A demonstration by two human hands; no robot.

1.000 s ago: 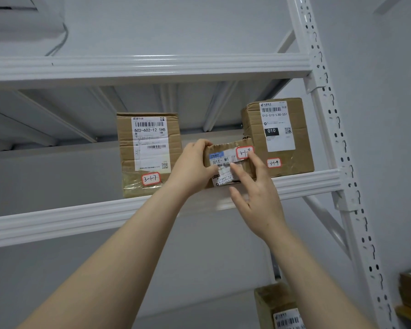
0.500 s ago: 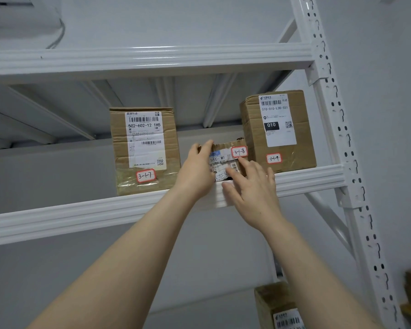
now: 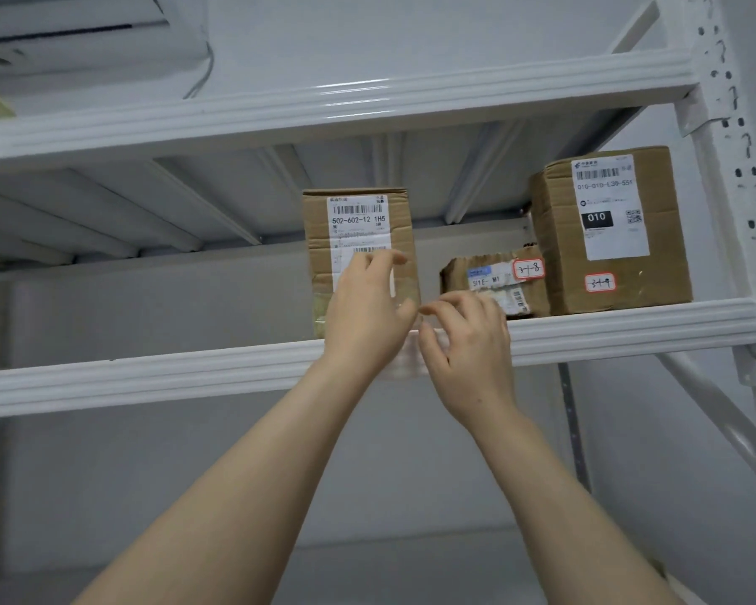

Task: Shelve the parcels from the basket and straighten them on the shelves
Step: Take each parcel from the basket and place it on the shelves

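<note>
Most of the open room is on the shelf [image 3: 149,377] left of the tall box [image 3: 359,238], plus a gap between it and the small parcel [image 3: 494,281]. That one's crumpled brown, stickered 3-1-8, near the front lip and tucked right against the big box [image 3: 612,238]. The left grip [image 3: 367,312] is over the tall box's front with fingers loosely bent, can't tell if it's holding. The right grip [image 3: 468,342] is loose with nothing in it, at the lip.
</note>
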